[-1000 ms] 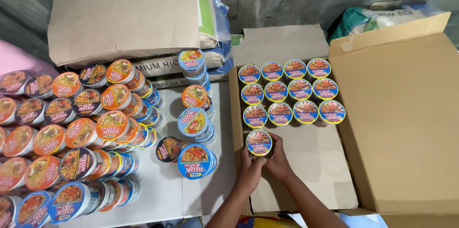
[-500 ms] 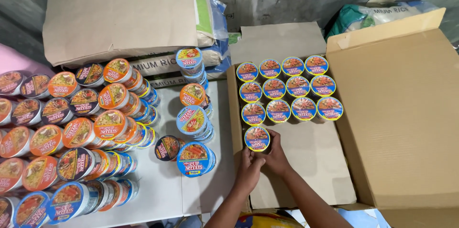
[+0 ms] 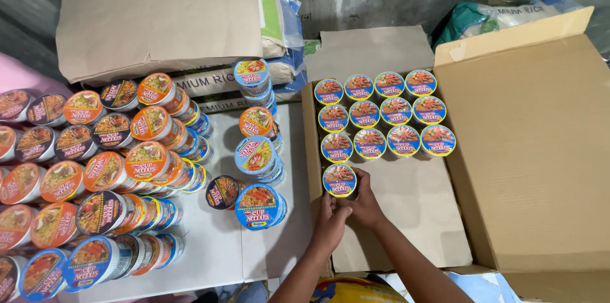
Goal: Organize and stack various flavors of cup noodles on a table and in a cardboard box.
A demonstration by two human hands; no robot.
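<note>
Both hands are closed around one blue-lidded noodle cup (image 3: pixel 339 179): the left hand (image 3: pixel 330 221) is cupped at its near side and the right hand (image 3: pixel 365 204) at its near right side, so the grip is a shared two-handed hold.

Head view: the cup is held upright at the near left of the open cardboard box (image 3: pixel 406 214), just beside the box's left wall and directly in front of three rows of matching cups (image 3: pixel 381 112) packed at the far end. Because the cup sits so close to the wall and the row ahead, it could be tilted against either and knock a packed cup askew. Outside the box, stacked cups (image 3: pixel 257 157) lie on their sides on the white worktop (image 3: pixel 216 246), near the left forearm; a stack could be set rolling by a careless sweep.
</note>
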